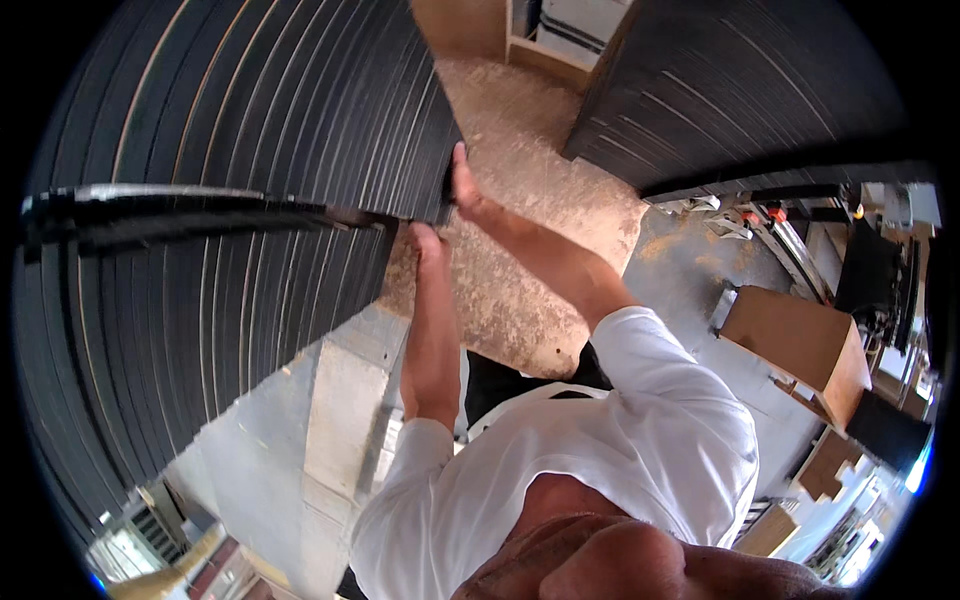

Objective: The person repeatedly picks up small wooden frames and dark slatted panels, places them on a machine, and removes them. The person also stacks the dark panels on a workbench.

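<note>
The left hand (428, 243) and right hand (466, 186) are close but apart, both touching the edge of the big pile of black boards (330, 110) on the left, near a worn brown board (515, 285), though I can't tell if they grip.

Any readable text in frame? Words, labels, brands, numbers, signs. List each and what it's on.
None readable.
Dark stacked panels: no lettering visible.
White shirt: no lettering visible.
Brown box at right: no lettering visible.
Black item beyond it: too small and blurred to tell.
</note>
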`<state>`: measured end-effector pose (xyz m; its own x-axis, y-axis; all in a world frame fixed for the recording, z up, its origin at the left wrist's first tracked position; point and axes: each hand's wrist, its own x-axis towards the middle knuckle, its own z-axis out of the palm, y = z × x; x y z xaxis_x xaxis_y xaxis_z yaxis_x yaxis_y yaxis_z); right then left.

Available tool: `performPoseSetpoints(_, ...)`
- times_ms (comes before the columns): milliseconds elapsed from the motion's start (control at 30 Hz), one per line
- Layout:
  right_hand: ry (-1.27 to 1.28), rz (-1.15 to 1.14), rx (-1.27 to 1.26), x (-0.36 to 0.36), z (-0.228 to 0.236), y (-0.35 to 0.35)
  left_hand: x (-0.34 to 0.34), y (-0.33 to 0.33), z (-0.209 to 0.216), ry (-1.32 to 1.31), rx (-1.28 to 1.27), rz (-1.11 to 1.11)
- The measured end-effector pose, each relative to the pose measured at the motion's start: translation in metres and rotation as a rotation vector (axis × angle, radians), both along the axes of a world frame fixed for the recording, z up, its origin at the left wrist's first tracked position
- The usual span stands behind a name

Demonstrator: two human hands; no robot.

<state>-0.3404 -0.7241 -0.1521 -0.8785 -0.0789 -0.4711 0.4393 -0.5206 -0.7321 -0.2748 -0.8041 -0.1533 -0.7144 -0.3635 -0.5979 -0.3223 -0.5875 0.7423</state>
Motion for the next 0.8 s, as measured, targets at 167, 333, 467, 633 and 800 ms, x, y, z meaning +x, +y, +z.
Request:
performPoseSetpoints(167,0.041,0.094,0.038,-0.016,0.008,0.024,0.023,-0.046,-0.055,-0.222,-0.432,-0.222)
performPoseSetpoints(333,-0.114,0.246,0.15,-0.049,-0.015,0.043,0.026,-0.032,-0.065,-0.161,-1.134,-0.623)
performPoseSetpoints(467,-0.094,0.303,0.205,-0.045,0.008,0.03,0.026,-0.019,-0.079,-0.327,-1.349,-0.56)
performPoseSetpoints(633,-0.145,0.265,0.215,-0.05,-0.004,0.037,0.019,-0.015,-0.047,-0.178,-1.329,-0.58)
performPoseSetpoints(800,-0.138,0.197,0.239,-0.054,-0.013,0.022,0.021,-0.032,-0.06,-0.148,-1.346,-0.508)
